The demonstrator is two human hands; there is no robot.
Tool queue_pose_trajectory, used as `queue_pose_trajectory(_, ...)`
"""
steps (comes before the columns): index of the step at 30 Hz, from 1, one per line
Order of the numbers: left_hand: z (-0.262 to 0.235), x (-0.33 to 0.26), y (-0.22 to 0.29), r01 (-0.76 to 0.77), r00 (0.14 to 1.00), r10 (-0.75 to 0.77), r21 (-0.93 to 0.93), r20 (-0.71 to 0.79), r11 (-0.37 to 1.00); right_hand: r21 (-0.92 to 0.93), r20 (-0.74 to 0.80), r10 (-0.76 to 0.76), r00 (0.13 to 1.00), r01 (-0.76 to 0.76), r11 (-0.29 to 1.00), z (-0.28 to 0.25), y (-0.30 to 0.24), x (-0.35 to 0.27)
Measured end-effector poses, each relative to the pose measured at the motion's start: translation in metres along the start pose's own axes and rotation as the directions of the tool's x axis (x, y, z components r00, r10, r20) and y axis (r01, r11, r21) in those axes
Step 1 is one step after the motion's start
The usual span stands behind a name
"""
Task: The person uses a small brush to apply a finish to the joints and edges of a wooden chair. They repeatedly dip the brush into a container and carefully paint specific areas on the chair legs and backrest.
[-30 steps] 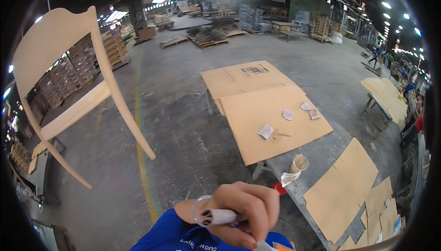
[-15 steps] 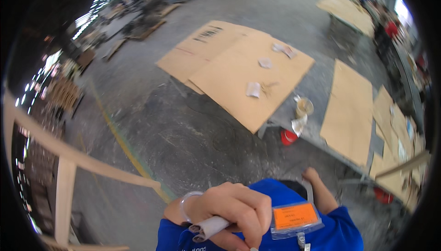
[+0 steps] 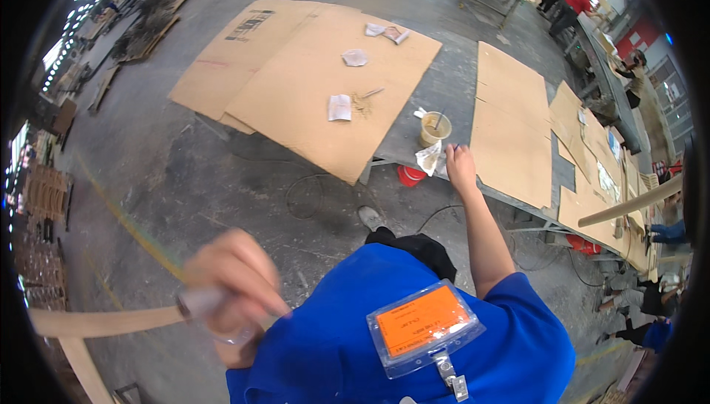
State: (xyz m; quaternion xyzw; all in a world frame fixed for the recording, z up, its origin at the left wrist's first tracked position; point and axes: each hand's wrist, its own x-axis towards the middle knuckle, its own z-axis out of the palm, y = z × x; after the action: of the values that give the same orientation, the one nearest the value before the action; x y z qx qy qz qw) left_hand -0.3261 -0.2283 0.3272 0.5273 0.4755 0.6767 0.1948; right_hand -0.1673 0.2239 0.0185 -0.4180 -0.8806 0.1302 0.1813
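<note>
My left hand (image 3: 238, 277), smeared by motion at the lower left, is closed around a rolled piece of sandpaper (image 3: 203, 302). A curved wooden piece (image 3: 107, 322) lies just beyond that roll. My right hand (image 3: 460, 167) is stretched to the near edge of the grey table (image 3: 446, 82). Its fingers are pinched together; what they hold, if anything, is too small to make out. Beside them sit a crumpled white sheet (image 3: 427, 158) with tan smears and a plastic cup (image 3: 431, 137) of tan paste, with a thin stick standing in it.
Cardboard sheets (image 3: 296, 101) cover the table's left part, with pale sandpaper pieces (image 3: 339, 107) and tan crumbs on them. More cardboard (image 3: 510, 130) lies to the right. A red bucket (image 3: 410, 175) stands under the edge. A wooden rail (image 3: 629, 200) juts in at right; people (image 3: 573, 8) work farther off.
My right hand has reached forward from beside my body to the table edge by the cup. My left hand has swung left with the sandpaper roll, and the view has shifted.
</note>
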Motion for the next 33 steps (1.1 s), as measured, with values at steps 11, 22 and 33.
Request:
queue_pose_trajectory(11,-0.046,-0.301,-0.321,0.671,-0.432,-0.684,-0.716,-0.588,0.192,0.449,0.030,0.370,0.929,-0.343,0.825,0.061,0.066,0.105)
queue_pose_trajectory(22,-0.072,-0.310,-0.393,0.981,0.191,-0.766,0.132,-0.614,0.139,0.355,0.156,0.326,0.932,-0.361,0.862,0.102,0.099,0.141)
queue_pose_trajectory(33,-0.076,-0.083,-0.421,0.942,0.326,-0.751,0.262,-0.574,0.209,0.308,0.205,0.290,0.935,-0.343,0.887,0.100,0.094,0.163)
